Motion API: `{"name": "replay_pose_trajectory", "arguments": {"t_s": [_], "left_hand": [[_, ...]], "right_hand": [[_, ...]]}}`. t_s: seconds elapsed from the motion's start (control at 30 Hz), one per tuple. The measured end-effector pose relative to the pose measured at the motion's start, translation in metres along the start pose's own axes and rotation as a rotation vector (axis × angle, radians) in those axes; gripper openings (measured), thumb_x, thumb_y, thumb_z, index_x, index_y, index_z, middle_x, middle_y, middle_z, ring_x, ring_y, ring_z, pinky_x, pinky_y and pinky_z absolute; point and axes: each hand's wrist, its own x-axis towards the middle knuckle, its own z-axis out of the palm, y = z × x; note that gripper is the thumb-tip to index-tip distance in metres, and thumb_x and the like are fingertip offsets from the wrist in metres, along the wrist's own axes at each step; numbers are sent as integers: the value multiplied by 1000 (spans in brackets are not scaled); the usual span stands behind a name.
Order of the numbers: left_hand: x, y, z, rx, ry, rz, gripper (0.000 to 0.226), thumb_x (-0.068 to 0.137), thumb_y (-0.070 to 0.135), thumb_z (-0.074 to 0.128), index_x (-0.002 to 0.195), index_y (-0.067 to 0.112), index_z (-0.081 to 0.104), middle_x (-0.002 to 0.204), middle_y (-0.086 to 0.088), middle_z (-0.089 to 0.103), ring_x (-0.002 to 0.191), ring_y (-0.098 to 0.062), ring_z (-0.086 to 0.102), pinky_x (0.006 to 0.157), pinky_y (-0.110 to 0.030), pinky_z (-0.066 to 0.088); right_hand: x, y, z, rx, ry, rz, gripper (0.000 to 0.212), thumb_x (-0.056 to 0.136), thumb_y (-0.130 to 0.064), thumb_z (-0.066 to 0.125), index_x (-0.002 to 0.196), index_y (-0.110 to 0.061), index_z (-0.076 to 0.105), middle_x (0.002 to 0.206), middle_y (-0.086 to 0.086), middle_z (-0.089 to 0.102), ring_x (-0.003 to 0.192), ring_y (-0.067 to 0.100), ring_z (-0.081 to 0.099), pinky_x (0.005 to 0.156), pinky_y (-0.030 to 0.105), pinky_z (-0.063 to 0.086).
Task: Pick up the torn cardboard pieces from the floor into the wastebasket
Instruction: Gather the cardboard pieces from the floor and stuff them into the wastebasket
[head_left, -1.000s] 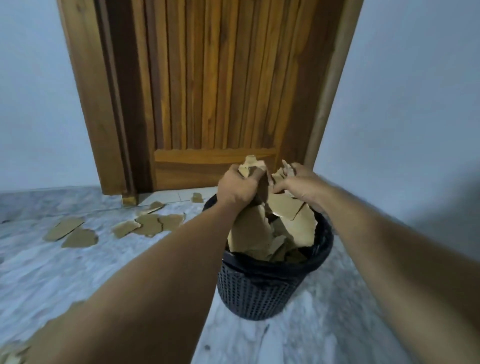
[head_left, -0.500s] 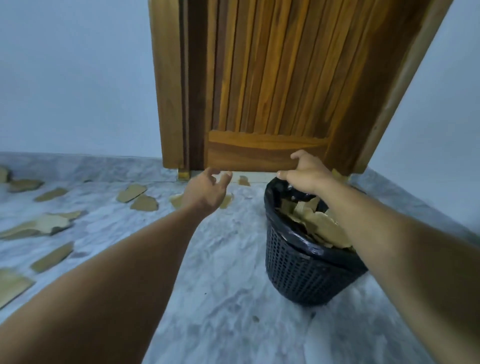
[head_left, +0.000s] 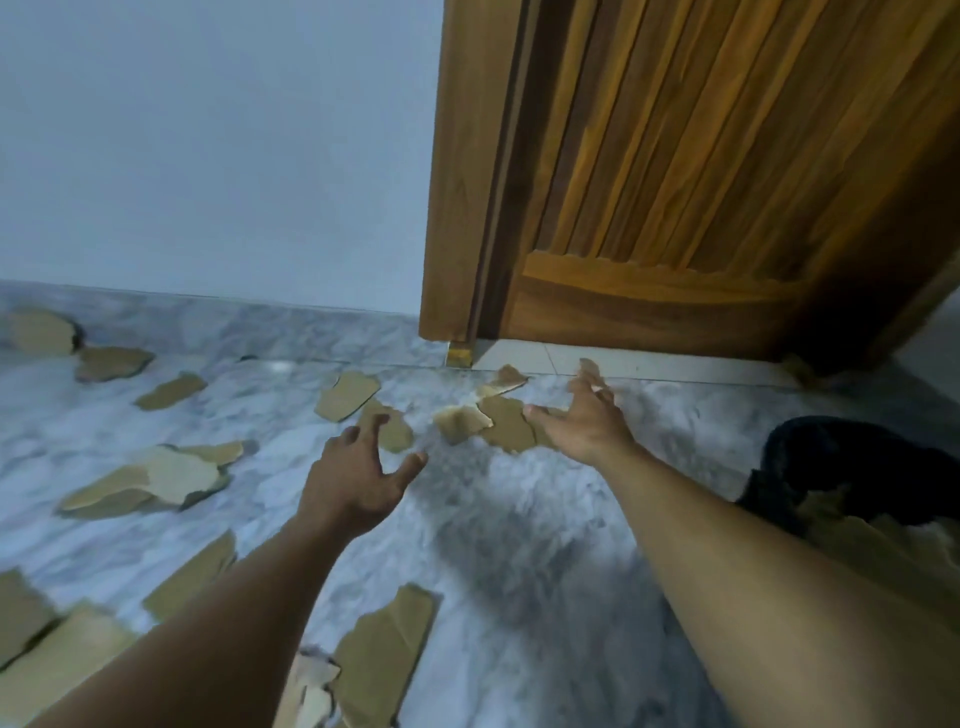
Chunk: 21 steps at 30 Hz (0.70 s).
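Observation:
Several torn brown cardboard pieces lie scattered on the grey marble floor (head_left: 519, 519). One cluster of cardboard pieces (head_left: 498, 423) lies near the door's foot. My right hand (head_left: 584, 421) hovers open over that cluster, fingers spread. My left hand (head_left: 358, 475) is open too, just in front of a smaller cardboard piece (head_left: 397, 431). More cardboard scraps (head_left: 156, 480) lie at the left, and a long cardboard strip (head_left: 379, 654) lies near me. The black mesh wastebasket (head_left: 831, 467) sits at the right edge behind my right forearm, with cardboard in it.
A wooden door (head_left: 701, 182) and its frame (head_left: 457, 171) stand at the back right. A pale wall (head_left: 208, 145) with a marble skirting runs along the left. Further scraps lie along the skirting at the far left (head_left: 41, 332).
The handful of cardboard was let go into the wastebasket. Both hands then swung left and down toward the floor pieces; the view turned left, leaving the basket at the right edge.

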Motion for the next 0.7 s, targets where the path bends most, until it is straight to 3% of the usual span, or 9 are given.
{"name": "replay_pose_trajectory", "arguments": {"t_s": [0.1,0.2,0.3,0.4,0.53,0.63,0.7], "left_hand": [[45,-21,22,11,21,-31,84,85,70,59,150,22,36,145,-18,48,132,-40,43,100,-50,43],[87,-42,57,88,65,37,95,78,78,60,151,22,37,150,-18,43,137,-39,38,106,-52,41],[127,-58,87,211,62,24,120,63,99,47,158,29,21,162,-20,23,151,-45,9,119,-64,13],[168,-56,113,225,-47,-95,135,44,113,26,156,48,-12,169,-16,-5,150,-51,-14,114,-71,-7],[200,-40,145,241,-48,-119,131,44,113,9,153,48,-23,169,-19,0,151,-52,-2,114,-73,-5],[206,-27,172,380,-11,16,123,48,111,2,154,51,-14,168,-13,11,149,-53,4,112,-74,-1],[210,-25,178,450,-7,45,113,52,109,-3,153,57,-1,166,-10,17,145,-53,10,109,-74,5]], "right_hand": [[47,8,44,-54,-31,13,95,80,-78,59,152,-23,30,155,16,30,141,40,34,107,48,41],[97,21,89,-73,-79,47,110,71,-89,55,156,-30,18,164,13,10,150,38,17,115,61,26],[137,34,124,-170,-99,67,126,56,-103,41,157,-41,-1,166,12,-20,152,43,-9,111,75,2],[180,46,140,-203,-60,103,131,42,-111,29,151,-53,-16,163,12,-30,148,46,-24,106,78,-8],[227,62,159,-210,-56,86,125,43,-112,15,149,-55,-18,168,11,-12,151,46,-8,108,77,-4],[249,77,168,-281,105,74,120,53,-107,1,155,-45,-10,164,15,14,145,44,18,107,71,12],[266,86,164,-268,219,62,121,57,-106,1,158,-40,-4,164,20,15,143,44,22,109,67,16]]}}
